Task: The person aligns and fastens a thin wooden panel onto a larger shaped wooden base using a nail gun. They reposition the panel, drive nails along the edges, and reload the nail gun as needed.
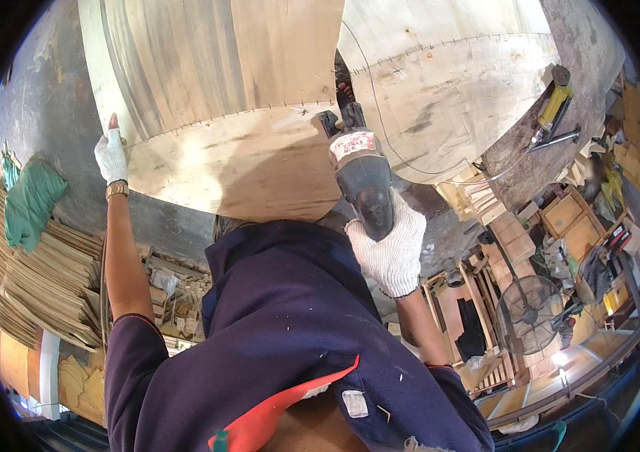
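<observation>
My right hand [391, 245], in a white knit glove, is wrapped round the rear of a dark handheld power tool [365, 181] with a red-and-white label. The tool's black front end reaches the right side of a pale plywood panel [222, 166], beside a narrow dark gap. My left hand [112, 154], gloved with one bare fingertip showing, grips that panel's left edge; the fingers underneath are hidden. A curved row of staples or stitch-like marks runs across the panel. To the right of the gap lies a second curved plywood panel [456, 105] with a similar row.
A thin cable or hose [388, 147] crosses the right panel toward a yellow-and-black tool [554, 109]. Stacked wood sheets [56, 279] and a green bag [35, 200] stand at left. A round fan [529, 313], wooden frames and offcuts crowd the lower right.
</observation>
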### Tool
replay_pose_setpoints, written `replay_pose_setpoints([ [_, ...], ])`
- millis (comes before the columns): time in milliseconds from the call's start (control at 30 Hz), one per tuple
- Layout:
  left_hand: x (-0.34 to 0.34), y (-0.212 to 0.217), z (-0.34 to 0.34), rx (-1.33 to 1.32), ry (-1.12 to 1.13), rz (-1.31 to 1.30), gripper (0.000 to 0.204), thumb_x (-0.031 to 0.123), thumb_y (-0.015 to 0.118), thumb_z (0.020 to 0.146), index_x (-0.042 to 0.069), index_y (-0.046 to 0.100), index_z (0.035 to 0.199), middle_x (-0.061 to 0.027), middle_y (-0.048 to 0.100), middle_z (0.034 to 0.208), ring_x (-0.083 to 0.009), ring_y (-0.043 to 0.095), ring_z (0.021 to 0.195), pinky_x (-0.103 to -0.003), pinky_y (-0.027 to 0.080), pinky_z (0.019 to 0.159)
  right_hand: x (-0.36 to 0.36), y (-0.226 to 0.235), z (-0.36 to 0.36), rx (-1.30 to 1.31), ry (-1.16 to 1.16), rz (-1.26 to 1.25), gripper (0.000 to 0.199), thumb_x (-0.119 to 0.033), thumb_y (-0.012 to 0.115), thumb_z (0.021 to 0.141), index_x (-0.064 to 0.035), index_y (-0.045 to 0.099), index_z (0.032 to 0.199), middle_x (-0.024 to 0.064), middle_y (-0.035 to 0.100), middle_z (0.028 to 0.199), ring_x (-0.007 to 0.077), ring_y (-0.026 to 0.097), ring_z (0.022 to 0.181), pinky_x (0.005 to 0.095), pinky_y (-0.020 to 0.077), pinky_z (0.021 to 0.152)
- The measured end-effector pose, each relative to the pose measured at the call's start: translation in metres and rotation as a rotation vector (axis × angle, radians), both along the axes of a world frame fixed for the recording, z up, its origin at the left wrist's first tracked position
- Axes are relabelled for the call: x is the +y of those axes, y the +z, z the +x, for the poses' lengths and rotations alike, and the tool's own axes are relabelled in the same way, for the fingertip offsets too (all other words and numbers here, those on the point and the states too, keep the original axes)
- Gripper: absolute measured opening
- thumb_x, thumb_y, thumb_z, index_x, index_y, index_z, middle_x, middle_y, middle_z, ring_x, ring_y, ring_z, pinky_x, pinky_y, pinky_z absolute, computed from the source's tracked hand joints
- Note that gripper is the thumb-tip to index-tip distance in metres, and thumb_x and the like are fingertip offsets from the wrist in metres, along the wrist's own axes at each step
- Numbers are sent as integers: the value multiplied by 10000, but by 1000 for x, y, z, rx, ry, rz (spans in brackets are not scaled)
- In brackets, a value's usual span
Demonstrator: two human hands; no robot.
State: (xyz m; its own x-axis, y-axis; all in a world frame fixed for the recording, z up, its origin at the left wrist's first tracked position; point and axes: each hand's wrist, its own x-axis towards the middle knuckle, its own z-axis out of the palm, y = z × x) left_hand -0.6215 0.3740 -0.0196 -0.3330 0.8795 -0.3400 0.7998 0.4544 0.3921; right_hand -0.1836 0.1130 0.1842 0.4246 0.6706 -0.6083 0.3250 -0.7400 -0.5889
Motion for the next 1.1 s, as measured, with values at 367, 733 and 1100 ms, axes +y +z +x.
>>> replay_pose_setpoints([
  [367,-1,-1,-2,-17,-1,-20,748,710,643,891,-10,645,687,-35,527,595,-143,501,597,-332,433,609,4,-1,0,3,57,-36,366,-171,767,730,48,653,999,244,699,822,401,715,785,410,575,708],
  [733,0,-3,-4,11,11,-28,757,718,647,882,-23,666,729,-44,570,621,-140,522,594,-330,444,593,13,-1,-7,-33,21,31,282,-126,731,731,49,664,941,206,684,747,308,722,680,365,555,675],
  [1100,0,-3,-6,20,-15,-10,743,707,650,889,-11,652,700,-46,552,601,-138,505,567,-336,441,577,16,-3,-5,-10,44,74,317,-152,761,758,33,661,995,238,712,846,418,727,808,408,590,712],
])
